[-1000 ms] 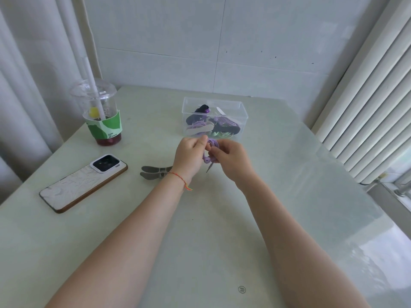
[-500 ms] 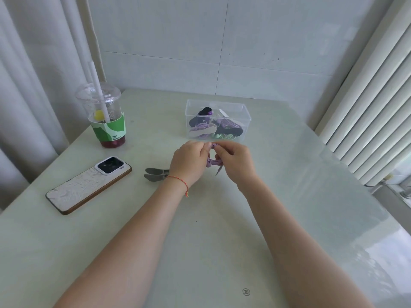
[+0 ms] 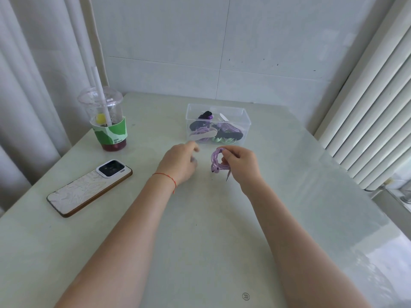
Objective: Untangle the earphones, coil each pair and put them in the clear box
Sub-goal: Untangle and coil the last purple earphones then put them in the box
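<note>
Held lilac coil [image 3: 219, 160] pinched in right hand [image 3: 242, 165], hanging at that hand's 9 o'clock, above table [image 3: 200, 241], at 6 o'clock of box [image 3: 219, 123]. Looked tidy: several loops, buds low, plug dangling. Left hand [image 3: 180, 163], blurred, fingers loose, gripped nothing. Half a second before, touched the coil; now stood apart.

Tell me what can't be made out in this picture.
- Left hand, head view: fingertips blurred by motion; whether it holds anything is unclear.
- Gray clip seen earlier by the phone: now out of sight, perhaps behind the left hand.
- Box: cords piled together, so the pairs can't be counted.
- Purple coil: the right hand covers one side.
- Cup: small label print is hard to read.
</note>
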